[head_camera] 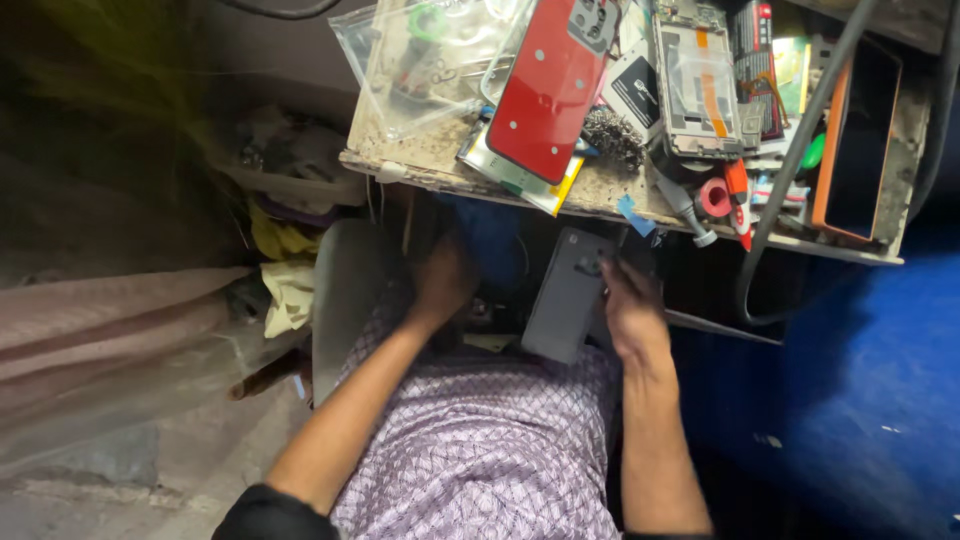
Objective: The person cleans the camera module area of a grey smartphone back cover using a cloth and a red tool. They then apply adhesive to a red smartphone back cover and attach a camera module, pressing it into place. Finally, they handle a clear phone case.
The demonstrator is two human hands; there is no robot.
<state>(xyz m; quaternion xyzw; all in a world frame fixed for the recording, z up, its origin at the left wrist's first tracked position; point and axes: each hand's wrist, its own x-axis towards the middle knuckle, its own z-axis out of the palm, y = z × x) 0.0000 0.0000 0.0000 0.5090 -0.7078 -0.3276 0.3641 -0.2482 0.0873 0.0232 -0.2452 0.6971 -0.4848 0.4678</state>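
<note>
— Where's the phone right now?

— The grey phone (568, 295) is held below the edge of the counter (420, 160), over the person's lap, back side up. The right hand (630, 310) has it by the upper right edge, fingers clasped on it near the camera end.

— And the other hand?

— The left hand (440, 280) is tucked in the dark under the counter, just left of the phone; I cannot tell whether its fingers are curled or loose, or whether they touch anything.

— How would that phone handle?

— I'd judge it stiff, light, smooth-backed and slippery, with a fragile glass side. Best gripped by the long edges.

— What's crowding it?

— Just above it, the counter is heaped: a red phone back cover (548, 85), a clear plastic bag of small parts (425, 60), a bare phone frame (698, 90), a red tape roll (715, 197), an orange-rimmed phone (855, 135). A black cable (790, 170) hangs across the right side, close to the right hand.
</note>
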